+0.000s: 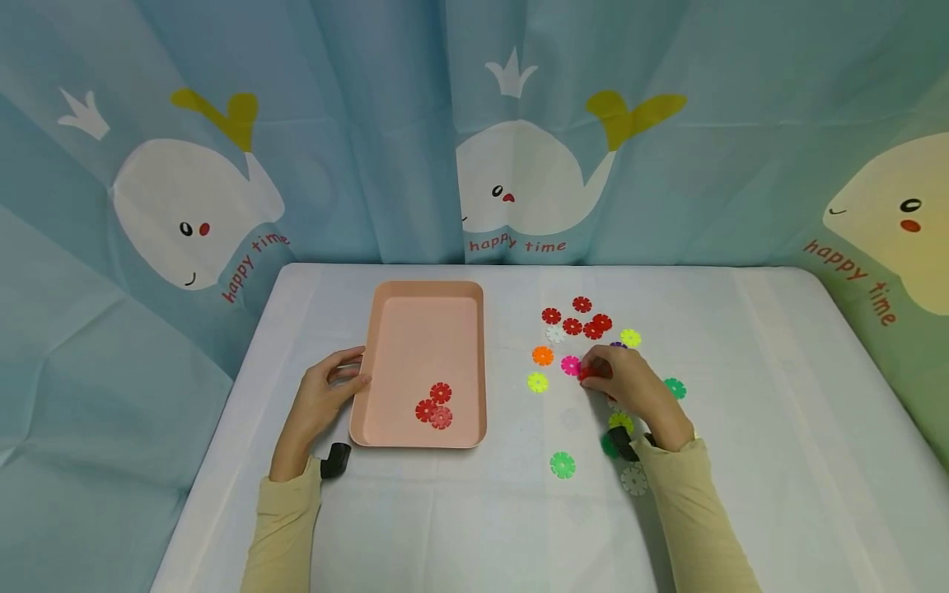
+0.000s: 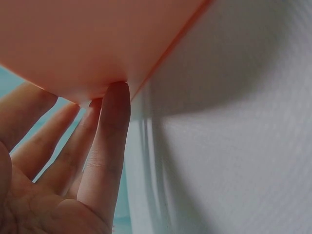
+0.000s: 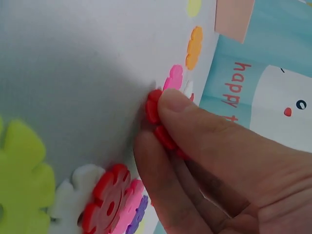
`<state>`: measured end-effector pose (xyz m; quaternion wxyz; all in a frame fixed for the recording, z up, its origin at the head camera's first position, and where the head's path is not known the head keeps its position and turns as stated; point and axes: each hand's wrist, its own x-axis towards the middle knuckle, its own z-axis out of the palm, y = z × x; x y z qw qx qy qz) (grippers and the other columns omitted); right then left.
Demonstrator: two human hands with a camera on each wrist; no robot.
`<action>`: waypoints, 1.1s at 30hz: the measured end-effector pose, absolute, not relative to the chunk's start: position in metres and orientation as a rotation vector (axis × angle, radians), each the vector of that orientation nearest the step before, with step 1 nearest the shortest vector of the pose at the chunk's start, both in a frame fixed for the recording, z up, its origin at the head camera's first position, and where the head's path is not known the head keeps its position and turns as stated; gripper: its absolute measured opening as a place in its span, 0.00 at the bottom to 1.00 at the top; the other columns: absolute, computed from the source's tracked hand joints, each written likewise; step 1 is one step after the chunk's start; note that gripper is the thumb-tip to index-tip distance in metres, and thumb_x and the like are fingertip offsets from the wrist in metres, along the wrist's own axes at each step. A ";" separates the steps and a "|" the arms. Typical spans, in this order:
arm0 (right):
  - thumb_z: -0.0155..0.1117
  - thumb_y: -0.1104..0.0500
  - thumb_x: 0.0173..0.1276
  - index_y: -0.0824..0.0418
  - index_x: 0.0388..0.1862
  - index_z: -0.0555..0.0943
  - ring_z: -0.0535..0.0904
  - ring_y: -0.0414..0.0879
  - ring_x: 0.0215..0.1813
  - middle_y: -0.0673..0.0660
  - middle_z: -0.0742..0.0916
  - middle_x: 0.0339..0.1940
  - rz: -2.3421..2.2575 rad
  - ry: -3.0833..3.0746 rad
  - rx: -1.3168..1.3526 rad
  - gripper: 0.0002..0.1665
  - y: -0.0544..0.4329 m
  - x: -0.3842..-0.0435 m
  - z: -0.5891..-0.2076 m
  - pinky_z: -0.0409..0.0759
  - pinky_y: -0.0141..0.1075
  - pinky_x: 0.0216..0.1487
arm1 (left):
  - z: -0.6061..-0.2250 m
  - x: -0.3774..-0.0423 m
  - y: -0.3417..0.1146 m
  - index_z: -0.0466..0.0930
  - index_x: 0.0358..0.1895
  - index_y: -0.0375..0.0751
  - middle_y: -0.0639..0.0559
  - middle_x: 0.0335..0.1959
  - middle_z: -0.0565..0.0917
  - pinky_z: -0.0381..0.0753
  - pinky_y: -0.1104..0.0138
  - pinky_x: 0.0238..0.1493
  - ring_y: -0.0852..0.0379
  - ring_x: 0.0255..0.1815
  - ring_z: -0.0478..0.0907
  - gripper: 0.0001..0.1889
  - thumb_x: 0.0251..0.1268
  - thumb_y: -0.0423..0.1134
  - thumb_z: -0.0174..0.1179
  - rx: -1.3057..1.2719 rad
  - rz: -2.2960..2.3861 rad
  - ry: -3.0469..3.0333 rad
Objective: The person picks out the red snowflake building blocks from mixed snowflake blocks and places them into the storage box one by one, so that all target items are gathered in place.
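My right hand (image 1: 623,380) pinches a red notched plastic disc (image 3: 153,106) between thumb and fingertips, close over the white table. Right by these fingers lies a pink disc (image 1: 570,366); in the right wrist view another red disc (image 3: 108,200), a white one (image 3: 75,195) and a yellow-green one (image 3: 24,180) sit below the hand. At the left, my left hand (image 1: 324,395) holds the left rim of a pink tray (image 1: 426,329), its fingertips against the tray wall in the left wrist view. Several red discs (image 1: 441,393) lie together inside the tray, toward its front.
Beyond the right hand, several red discs (image 1: 572,326) form a loose group. Orange (image 1: 543,356), yellow (image 1: 537,382) and green (image 1: 563,465) discs lie between tray and right arm, with others partly under that arm. A blue curtain (image 1: 415,165) hangs behind the table (image 1: 445,527).
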<state>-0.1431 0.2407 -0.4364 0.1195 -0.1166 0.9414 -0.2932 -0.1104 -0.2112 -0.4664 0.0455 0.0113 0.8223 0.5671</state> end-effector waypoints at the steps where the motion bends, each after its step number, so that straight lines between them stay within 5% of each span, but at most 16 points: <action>1: 0.73 0.67 0.60 0.65 0.41 0.82 0.80 0.47 0.38 0.56 0.87 0.36 -0.869 2.747 -0.342 0.11 0.241 -0.143 -0.436 0.84 0.38 0.41 | -0.466 -0.111 -0.211 0.69 0.70 0.33 0.34 0.64 0.76 0.74 0.80 0.49 0.39 0.61 0.77 0.29 0.68 0.37 0.64 0.036 1.731 2.512; 33: 0.71 0.69 0.62 0.65 0.42 0.85 0.85 0.47 0.41 0.54 0.89 0.35 -1.011 2.683 -0.524 0.09 0.205 -0.137 -0.430 0.85 0.44 0.48 | -0.466 -0.110 -0.212 0.69 0.70 0.34 0.36 0.68 0.73 0.72 0.81 0.50 0.40 0.63 0.76 0.29 0.69 0.38 0.64 0.040 1.694 2.527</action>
